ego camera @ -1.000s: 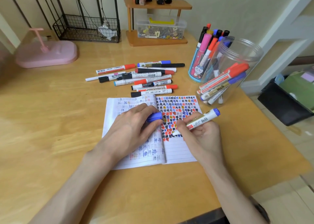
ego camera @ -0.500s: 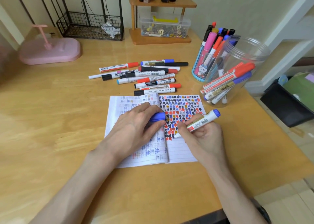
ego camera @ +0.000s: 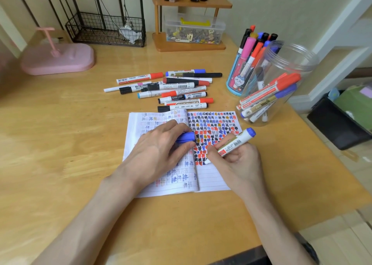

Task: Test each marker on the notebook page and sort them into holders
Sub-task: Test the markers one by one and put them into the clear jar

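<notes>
Over notebook page [ego camera: 213, 181]: marker [ego camera: 236, 142] in right grip [ego camera: 239, 161].

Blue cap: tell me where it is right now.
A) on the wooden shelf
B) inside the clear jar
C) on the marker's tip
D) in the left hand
D: the left hand pinches the blue cap over the notebook, while the marker in the right hand has its tip bare on the page.
</notes>
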`<action>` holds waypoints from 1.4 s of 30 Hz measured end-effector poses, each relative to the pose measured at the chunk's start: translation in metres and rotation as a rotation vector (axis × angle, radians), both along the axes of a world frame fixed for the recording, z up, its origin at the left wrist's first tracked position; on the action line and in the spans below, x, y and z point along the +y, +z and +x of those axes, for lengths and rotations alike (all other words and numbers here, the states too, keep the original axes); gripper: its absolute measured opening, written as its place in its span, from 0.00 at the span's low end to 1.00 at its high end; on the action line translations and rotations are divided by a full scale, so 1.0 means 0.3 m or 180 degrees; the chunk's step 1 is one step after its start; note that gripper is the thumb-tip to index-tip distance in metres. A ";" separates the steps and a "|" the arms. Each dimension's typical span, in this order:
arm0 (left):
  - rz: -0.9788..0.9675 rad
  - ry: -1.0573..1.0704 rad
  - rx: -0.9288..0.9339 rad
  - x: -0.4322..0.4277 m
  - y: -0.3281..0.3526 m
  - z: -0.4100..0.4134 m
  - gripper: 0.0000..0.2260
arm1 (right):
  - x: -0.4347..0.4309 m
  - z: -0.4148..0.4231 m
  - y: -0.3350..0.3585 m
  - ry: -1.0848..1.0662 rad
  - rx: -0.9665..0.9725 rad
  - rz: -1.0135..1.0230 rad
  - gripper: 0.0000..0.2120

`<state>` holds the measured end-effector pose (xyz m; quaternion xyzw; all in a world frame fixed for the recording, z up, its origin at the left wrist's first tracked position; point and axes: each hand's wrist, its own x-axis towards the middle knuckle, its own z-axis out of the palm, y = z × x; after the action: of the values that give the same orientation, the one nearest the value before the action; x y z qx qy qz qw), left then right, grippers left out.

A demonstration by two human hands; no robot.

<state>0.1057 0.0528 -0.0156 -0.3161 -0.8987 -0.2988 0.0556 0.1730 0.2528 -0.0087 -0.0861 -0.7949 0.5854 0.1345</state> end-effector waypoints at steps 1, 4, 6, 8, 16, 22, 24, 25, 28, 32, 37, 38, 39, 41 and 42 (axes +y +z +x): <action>0.0004 -0.0001 -0.0001 0.000 0.000 0.000 0.13 | 0.001 -0.002 0.001 -0.0043 0.0012 -0.0007 0.07; 0.0002 -0.0014 -0.0001 -0.003 0.001 0.000 0.13 | 0.009 -0.009 -0.002 -0.0186 0.0124 -0.0037 0.10; -0.0008 -0.0022 0.0006 -0.002 0.001 -0.001 0.13 | 0.006 -0.007 -0.004 -0.0144 0.0099 -0.0007 0.10; -0.0013 -0.0023 0.0008 -0.002 0.002 -0.002 0.13 | -0.003 -0.001 0.002 -0.0076 0.0035 0.0059 0.09; 0.0008 -0.0033 0.0017 -0.002 0.004 0.001 0.13 | 0.002 -0.006 -0.003 -0.0090 0.0040 0.0008 0.09; 0.0105 -0.0040 0.0018 -0.002 0.012 0.006 0.17 | 0.010 -0.009 0.014 -0.0256 0.0128 -0.0505 0.09; 0.0198 -0.0039 -0.0012 0.000 0.022 0.010 0.18 | 0.016 -0.004 0.028 -0.0345 0.0195 -0.0880 0.10; 0.0268 -0.0039 -0.0027 0.002 0.026 0.013 0.18 | 0.016 0.001 0.036 -0.0380 0.0233 -0.0994 0.11; 0.0575 -0.0069 -0.0157 0.014 0.041 0.027 0.12 | 0.015 0.011 0.051 -0.0444 0.0421 -0.1124 0.14; 0.0988 -0.0186 -0.0450 0.013 0.053 0.034 0.07 | 0.019 0.015 0.047 -0.0394 0.0552 -0.1199 0.11; 0.1031 -0.0010 -0.0364 0.024 0.063 0.043 0.09 | 0.020 0.012 0.056 -0.0556 0.0361 -0.1303 0.05; 0.1034 0.0046 -0.0320 0.024 0.065 0.043 0.10 | 0.022 0.011 0.056 -0.0567 0.0369 -0.1300 0.06; 0.1026 0.0101 -0.0282 0.023 0.067 0.043 0.11 | 0.024 0.012 0.056 -0.0568 0.0377 -0.1290 0.06; 0.1030 0.0153 -0.0335 0.021 0.067 0.042 0.11 | 0.029 0.015 0.059 -0.0570 0.0382 -0.1302 0.07; 0.1040 0.0133 -0.0410 0.019 0.066 0.043 0.10 | 0.030 0.018 0.062 -0.0567 0.0391 -0.1324 0.07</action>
<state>0.1185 0.0586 0.0042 -0.2643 -0.8463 -0.4592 0.0547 0.1785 0.2618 0.0098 -0.1459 -0.6367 0.7265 0.2131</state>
